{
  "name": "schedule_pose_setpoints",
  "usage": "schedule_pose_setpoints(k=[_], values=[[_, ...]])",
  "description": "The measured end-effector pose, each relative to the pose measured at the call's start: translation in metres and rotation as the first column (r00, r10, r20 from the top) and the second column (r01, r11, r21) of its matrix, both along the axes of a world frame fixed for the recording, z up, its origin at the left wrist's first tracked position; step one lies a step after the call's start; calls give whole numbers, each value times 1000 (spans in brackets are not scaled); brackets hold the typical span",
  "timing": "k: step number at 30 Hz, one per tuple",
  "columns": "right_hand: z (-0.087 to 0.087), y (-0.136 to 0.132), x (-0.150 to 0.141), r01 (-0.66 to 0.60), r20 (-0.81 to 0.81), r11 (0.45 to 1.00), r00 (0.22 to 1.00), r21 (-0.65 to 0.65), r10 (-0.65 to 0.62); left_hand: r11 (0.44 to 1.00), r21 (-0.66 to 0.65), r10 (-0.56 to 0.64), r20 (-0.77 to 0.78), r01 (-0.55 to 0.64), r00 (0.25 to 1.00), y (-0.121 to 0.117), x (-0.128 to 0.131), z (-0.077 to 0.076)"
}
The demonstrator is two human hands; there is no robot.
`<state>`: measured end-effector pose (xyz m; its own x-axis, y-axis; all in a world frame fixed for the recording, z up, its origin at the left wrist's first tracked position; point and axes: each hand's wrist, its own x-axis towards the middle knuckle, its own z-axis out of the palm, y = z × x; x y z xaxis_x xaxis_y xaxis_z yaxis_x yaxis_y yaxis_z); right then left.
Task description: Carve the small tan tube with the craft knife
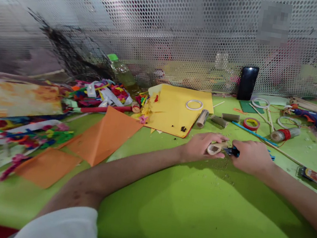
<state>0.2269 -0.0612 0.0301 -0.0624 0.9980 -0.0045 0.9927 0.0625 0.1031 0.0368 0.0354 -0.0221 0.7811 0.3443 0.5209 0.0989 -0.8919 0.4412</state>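
Note:
My left hand [200,147] is closed round a short, tan hollow tube [214,149], its open end facing toward me. My right hand [251,156] grips a tool with a black-and-blue handle [234,151]. The tool's metal tip meets the right side of the tube; its exact kind is partly hidden by my fingers. Small crumbs [223,172] lie on the green table beneath both hands. Just beyond them are grey-brown tube pieces [202,118] and a thin blue stick [253,133].
Yellow sheets [175,105] and a phone [247,83] are at the back. Right: red tape roll [251,124], glue gun [312,118], small box [315,177]. Left: orange paper [105,137] and a colourful craft heap [102,94]. A perforated metal panel [167,17] borders the table.

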Motion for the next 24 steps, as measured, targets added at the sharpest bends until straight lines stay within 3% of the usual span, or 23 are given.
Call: schedule_pose_setpoints(k=[7,10,18,24], values=[[1,-1,-3,-45,7,998,999,-50,46,998,34,58,-85,-56,995,0,2,2],[3,-2,-5,-68,3,995,998,-74,68,993,113,35,-131,-20,991,0,2,4],[-4,-1,-8,-106,-1,985,994,-136,107,950,307,150,-268,-63,952,-7,0,6],[-3,0,-10,-95,4,980,995,-176,97,962,259,175,-320,-92,931,-11,1,9]])
